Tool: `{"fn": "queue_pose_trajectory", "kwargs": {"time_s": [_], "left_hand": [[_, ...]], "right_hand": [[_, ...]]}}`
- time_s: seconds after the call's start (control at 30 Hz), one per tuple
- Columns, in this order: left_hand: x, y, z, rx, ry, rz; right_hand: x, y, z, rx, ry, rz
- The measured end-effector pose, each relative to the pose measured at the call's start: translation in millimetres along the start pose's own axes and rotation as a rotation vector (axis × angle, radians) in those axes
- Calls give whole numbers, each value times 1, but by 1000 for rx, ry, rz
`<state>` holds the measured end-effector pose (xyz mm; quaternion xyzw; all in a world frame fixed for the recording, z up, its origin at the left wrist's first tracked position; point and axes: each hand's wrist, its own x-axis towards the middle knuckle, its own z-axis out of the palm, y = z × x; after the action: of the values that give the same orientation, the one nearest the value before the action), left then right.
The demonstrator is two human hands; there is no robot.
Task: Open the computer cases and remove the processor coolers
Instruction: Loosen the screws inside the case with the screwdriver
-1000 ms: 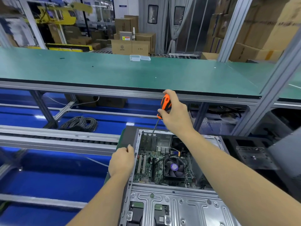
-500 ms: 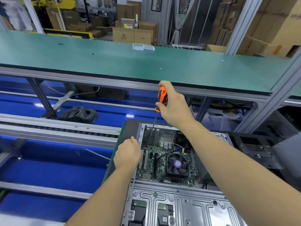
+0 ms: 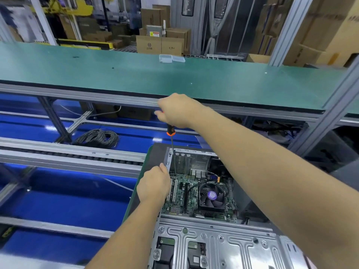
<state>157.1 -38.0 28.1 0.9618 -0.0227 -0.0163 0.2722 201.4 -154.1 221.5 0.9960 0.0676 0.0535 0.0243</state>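
The processor cooler [image 3: 211,198] sits mounted on the motherboard [image 3: 180,193] inside the computer case [image 3: 213,239], whose side is already off; the cooler itself is not yet freed. The right hand [image 3: 175,110] grips a screwdriver [image 3: 172,144], tip down at the board's far left corner. The left hand [image 3: 154,184] clutches the case's left wall. A second ago the screwdriver was tilted with its handle showing; now it stands nearly upright, plunged deeper.
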Motion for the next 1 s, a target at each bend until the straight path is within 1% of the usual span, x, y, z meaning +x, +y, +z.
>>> {"fn": "queue_pose_trajectory", "kwargs": {"time_s": [0.07,0.13,0.2,0.3,0.33,0.4,0.47,0.5,0.57,0.67,0.73,1.0], "left_hand": [[0,-1,-2,-14,-12,-17],[0,-2,-2,-27,-16,-25],[1,-1,-1,-29,-11,-17],[4,0,1,-13,-13,-12],[5,0,2,-6,-18,-15],[5,0,4,7,-13,-14],[5,0,4,18,-3,-12],[5,0,4,24,-1,-11],[5,0,5,30,2,-6],[4,0,5,31,7,4],[3,0,5,38,10,7],[2,0,4,-14,0,33]], "right_hand": [[2,3,-8,8,-102,-118],[2,12,-14,67,-189,-195],[-1,19,-19,106,-261,-195],[-3,18,-23,112,-332,-129],[-3,16,-23,119,-327,-84],[-4,11,-20,102,-266,46],[-4,9,-18,-22,-178,199],[-4,9,-18,-75,-152,233],[-3,9,-17,-99,-139,196],[-4,8,-18,-88,-168,79],[-6,8,-19,-103,-181,35],[-22,38,-18,-75,-185,-15]]}}
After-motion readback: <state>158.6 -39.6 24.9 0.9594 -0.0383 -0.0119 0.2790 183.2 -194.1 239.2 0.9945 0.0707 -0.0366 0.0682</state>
